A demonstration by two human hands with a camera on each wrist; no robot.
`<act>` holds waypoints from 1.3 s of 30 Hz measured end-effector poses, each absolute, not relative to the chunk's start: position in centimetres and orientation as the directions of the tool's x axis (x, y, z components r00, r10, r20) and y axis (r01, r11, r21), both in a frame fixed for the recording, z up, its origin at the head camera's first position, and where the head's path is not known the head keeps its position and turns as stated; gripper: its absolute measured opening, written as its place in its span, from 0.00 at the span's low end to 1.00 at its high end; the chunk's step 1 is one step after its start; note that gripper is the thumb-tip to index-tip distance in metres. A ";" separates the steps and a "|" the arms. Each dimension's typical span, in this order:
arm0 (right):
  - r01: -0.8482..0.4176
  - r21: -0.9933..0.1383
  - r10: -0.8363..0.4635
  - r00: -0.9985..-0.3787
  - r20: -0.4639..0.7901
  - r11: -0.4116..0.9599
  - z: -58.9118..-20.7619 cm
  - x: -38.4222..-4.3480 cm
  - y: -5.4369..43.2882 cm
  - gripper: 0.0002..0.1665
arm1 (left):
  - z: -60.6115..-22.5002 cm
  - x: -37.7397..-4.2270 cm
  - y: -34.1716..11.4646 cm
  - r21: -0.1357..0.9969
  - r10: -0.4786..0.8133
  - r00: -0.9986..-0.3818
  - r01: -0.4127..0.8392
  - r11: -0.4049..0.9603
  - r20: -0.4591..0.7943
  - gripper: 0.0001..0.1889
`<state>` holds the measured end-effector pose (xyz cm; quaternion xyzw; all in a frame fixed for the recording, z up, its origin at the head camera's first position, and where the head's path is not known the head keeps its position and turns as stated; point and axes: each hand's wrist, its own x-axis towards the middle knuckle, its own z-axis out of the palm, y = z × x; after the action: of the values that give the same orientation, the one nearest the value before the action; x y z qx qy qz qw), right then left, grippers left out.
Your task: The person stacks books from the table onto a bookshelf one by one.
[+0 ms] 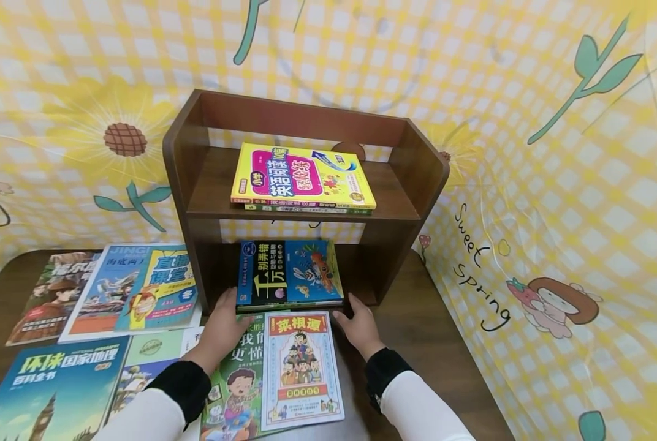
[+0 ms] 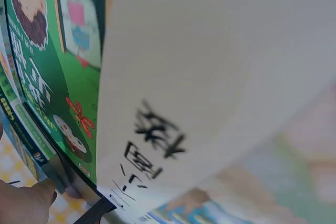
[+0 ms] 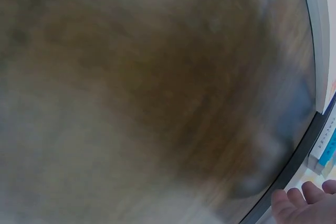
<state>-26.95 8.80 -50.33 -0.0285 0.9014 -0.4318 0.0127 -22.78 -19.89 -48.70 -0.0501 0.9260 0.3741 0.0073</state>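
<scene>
A blue and black book [image 1: 290, 272] tops a small stack lying flat on the lower shelf of a brown wooden bookshelf [image 1: 301, 116]. My left hand [image 1: 228, 327] is at the stack's left front corner; its thumb [image 2: 29, 200] shows close to the book edges in the left wrist view. On the opposite side, my right hand [image 1: 360, 324] is at the right front corner, its fingers loosely bent beside the shelf edge. A cream book [image 1: 302, 367] with a red title lies just in front, partly over a green book [image 1: 235, 386].
Yellow books [image 1: 303, 174] lie stacked on the upper shelf. To the left, several books and magazines cover the dark wooden table, among them a blue atlas-like book [image 1: 53, 392] and a blue magazine [image 1: 113, 288]. Yellow checked cloth [image 1: 527, 184] hangs behind and to the right.
</scene>
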 end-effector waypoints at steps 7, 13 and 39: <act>-0.077 -0.796 -0.096 -0.995 0.024 0.601 -50.0 -24.5 9.4 0.39 | -47.8 -20.2 -19.1 0.710 -0.076 -0.996 -0.090 0.698 -0.051 0.43; -0.151 -0.773 -0.142 -0.987 0.079 0.617 -49.3 -21.1 9.5 0.37 | -47.9 -18.0 -17.5 0.692 -0.097 -0.992 -0.127 0.711 -0.082 0.45; -0.346 -0.715 -0.216 -0.938 0.270 0.608 -50.2 -10.4 11.6 0.36 | -49.6 -14.5 -12.8 0.460 -0.160 -0.984 -0.180 0.869 -0.083 0.44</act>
<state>-10.41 11.62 -50.22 -0.1573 0.8931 -0.4141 -0.0784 -14.45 -12.76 -49.56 -0.0878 0.9666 0.2400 0.0212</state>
